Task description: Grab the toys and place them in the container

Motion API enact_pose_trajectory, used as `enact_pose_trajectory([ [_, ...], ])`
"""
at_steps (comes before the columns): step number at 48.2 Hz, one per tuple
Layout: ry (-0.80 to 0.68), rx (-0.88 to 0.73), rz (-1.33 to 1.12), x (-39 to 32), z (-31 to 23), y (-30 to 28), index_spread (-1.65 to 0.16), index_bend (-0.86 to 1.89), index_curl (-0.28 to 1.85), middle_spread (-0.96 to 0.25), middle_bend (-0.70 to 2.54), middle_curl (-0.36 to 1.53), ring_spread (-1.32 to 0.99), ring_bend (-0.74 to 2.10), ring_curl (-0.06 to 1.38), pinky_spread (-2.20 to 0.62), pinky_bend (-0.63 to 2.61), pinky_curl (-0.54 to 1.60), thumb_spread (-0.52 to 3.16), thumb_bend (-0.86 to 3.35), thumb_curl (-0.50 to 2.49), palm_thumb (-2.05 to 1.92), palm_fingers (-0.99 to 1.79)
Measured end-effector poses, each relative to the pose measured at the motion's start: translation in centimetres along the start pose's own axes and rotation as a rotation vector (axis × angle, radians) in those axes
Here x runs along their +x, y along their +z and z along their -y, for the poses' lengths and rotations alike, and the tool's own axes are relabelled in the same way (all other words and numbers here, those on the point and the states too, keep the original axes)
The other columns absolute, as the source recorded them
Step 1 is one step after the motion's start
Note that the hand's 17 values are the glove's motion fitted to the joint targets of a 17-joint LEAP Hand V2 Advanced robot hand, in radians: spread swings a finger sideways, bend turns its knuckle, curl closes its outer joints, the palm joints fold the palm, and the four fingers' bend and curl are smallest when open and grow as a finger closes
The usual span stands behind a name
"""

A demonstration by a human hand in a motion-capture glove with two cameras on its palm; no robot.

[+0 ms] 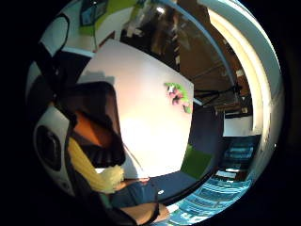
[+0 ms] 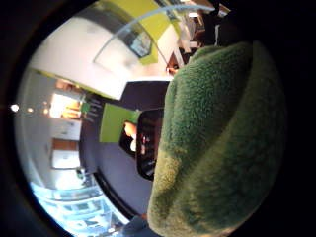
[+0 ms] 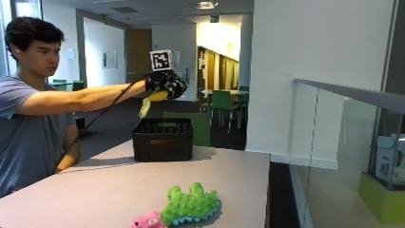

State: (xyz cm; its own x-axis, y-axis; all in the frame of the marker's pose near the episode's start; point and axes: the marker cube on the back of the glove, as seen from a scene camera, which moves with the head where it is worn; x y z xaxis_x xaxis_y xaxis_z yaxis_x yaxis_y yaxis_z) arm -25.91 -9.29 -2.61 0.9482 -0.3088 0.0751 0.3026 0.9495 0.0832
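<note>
In the outside view my gloved right hand [image 3: 166, 84] is raised above the black crate [image 3: 162, 139] and grips a yellow and green plush toy [image 3: 149, 102], which hangs down from the fingers. The crate stands at the far end of the table [image 3: 89, 190]. The little finger side palm view shows the toy's yellow part [image 1: 91, 167] close to the palm with the open crate [image 1: 96, 115] beyond it. Fuzzy green plush [image 2: 222, 143] fills much of the thumb side palm view, beside the crate [image 2: 148, 143]. A green plush with a pink head [image 3: 187, 206] lies near the table's front edge, also seen far off [image 1: 178, 96].
The person's bare left arm stays down by the table's near side. A glass railing [image 3: 342, 123] runs along the right of the table. A green panel [image 3: 201, 128] stands behind the crate. Bare tabletop lies between the crate and the green plush.
</note>
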Motion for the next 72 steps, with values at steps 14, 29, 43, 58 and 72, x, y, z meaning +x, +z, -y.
enact_pose_trajectory([
  [14,-0.144,-0.162,-0.070,-0.1,-1.4,2.9,-0.36,0.04,0.03,-0.29,0.36,0.62,-0.38,1.17,0.45,-0.41,1.41,0.45,1.03,-0.08,0.70,0.03,0.36],
  [29,0.016,-0.049,-0.145,14.8,0.0,1.5,-0.34,0.13,0.10,-0.12,0.30,0.56,-0.22,0.99,0.37,-0.19,1.28,0.38,1.02,-0.06,0.49,-0.05,0.00],
  [43,0.197,-0.003,-0.148,29.2,1.8,0.5,-0.34,0.14,0.16,-0.07,0.24,0.51,-0.14,0.86,0.31,-0.09,1.28,0.36,1.03,-0.05,0.39,-0.04,-0.07],
  [58,0.307,-0.031,-0.134,40.2,4.9,5.0,-0.32,0.10,0.17,-0.06,0.20,0.47,-0.08,0.77,0.28,-0.03,1.27,0.35,1.03,-0.04,0.34,-0.03,-0.11],
  [72,0.371,-0.168,-0.081,46.1,6.9,14.3,-0.29,0.04,0.13,-0.03,0.16,0.42,-0.03,0.67,0.25,0.00,1.34,0.36,1.01,-0.04,0.31,-0.03,-0.22],
])
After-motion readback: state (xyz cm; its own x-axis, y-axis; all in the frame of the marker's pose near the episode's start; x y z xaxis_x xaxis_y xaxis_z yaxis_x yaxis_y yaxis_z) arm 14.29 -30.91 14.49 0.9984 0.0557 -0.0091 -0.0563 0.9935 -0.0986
